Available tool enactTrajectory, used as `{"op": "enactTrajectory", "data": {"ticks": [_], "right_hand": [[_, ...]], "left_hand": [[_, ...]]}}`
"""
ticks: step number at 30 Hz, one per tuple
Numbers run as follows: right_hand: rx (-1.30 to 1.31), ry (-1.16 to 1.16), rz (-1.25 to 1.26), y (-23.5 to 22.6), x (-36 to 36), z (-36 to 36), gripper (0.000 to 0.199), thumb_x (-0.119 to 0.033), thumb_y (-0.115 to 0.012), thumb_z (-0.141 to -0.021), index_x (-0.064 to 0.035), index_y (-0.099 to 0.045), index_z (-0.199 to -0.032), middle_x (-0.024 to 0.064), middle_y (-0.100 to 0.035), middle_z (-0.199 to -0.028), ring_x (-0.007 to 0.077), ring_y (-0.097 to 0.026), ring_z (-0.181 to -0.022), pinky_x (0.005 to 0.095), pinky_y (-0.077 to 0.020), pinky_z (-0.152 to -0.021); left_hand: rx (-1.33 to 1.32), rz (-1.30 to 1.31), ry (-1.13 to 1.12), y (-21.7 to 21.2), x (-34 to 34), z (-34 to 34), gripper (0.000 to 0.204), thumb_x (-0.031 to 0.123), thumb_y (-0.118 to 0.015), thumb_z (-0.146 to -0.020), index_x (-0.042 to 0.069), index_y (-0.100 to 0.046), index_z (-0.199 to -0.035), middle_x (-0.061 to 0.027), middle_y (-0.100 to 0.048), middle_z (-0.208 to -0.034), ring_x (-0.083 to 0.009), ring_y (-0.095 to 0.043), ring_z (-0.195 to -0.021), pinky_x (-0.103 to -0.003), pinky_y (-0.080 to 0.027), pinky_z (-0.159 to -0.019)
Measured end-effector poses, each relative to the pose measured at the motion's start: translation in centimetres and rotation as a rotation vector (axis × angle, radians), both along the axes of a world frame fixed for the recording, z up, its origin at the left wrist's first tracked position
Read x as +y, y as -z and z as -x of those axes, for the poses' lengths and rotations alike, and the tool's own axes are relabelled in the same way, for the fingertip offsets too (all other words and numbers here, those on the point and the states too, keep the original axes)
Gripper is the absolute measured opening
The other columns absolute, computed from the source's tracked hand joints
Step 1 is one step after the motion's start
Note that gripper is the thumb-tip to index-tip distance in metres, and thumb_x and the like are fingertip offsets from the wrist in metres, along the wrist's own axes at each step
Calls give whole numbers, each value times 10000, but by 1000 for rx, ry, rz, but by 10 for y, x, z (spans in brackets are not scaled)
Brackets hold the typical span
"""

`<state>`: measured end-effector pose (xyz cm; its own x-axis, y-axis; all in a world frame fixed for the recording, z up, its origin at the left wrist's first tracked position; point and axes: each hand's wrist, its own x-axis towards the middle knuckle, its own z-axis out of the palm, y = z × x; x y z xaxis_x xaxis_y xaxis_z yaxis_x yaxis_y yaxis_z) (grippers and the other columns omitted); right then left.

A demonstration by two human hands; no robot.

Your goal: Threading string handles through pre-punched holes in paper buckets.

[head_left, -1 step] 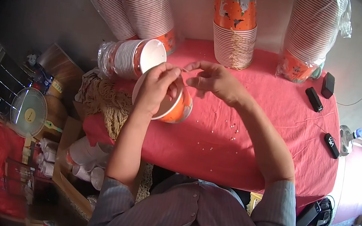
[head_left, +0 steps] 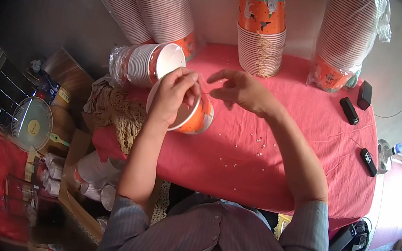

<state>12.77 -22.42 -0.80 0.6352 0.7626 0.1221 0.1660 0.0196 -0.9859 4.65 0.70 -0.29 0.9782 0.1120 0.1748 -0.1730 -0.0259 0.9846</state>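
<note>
My left hand grips the rim of an orange paper cup with a white inside. The cup lies tilted on its side above the red tablecloth, mouth toward me. My right hand hovers just right of the cup, index finger stretched out toward my left thumb and fingers apart. I see nothing in it. Small white specks are scattered on the cloth in front of the cup.
A stack of orange cups draped with beige string stands at the back. Plastic-wrapped cup stacks stand back left, back right, and one lies sideways. Black remotes lie right. A fan stands on the floor at left.
</note>
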Motion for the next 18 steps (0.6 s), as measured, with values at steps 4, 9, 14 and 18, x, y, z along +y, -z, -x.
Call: {"op": "enactTrajectory", "data": {"ticks": [4, 9, 14, 18], "right_hand": [[-489, 132, 425, -12, -29, 0, 349, -236, -817, -969, -32, -764, -1248, 87, -710, -797, 167, -697, -722, 351, -550, -680], [-690, 238, 204, -37, -28, 21, 211, -187, -759, -992, -47, -795, -1146, 122, -768, -883, 234, -736, -799, 389, -588, -767], [-685, 341, 70, -29, -22, 14, 144, -100, -685, -1031, -26, -774, -1117, 122, -765, -882, 203, -744, -837, 365, -586, -781], [-609, 326, -12, -25, -20, 9, 138, -78, -668, -1039, -12, -755, -1123, 106, -765, -882, 177, -735, -823, 355, -584, -776]], "left_hand": [[13, -317, -169, -18, -6, -4, 190, 178, -705, -1086, -9, -733, -1067, 27, -619, -724, -46, -533, -608, -236, -416, -572], [-155, -746, -81, -24, -26, 0, 226, 160, -711, -1035, -23, -782, -1146, -188, -793, -946, -266, -788, -866, -384, -588, -816], [-210, -810, 109, -21, -31, -7, 212, 133, -707, -1042, -41, -781, -1137, -176, -798, -965, -261, -780, -892, -377, -587, -832], [-264, -745, 151, -11, -32, -6, 197, 112, -694, -1058, -54, -777, -1126, -110, -782, -898, -194, -742, -833, -347, -568, -785]]}}
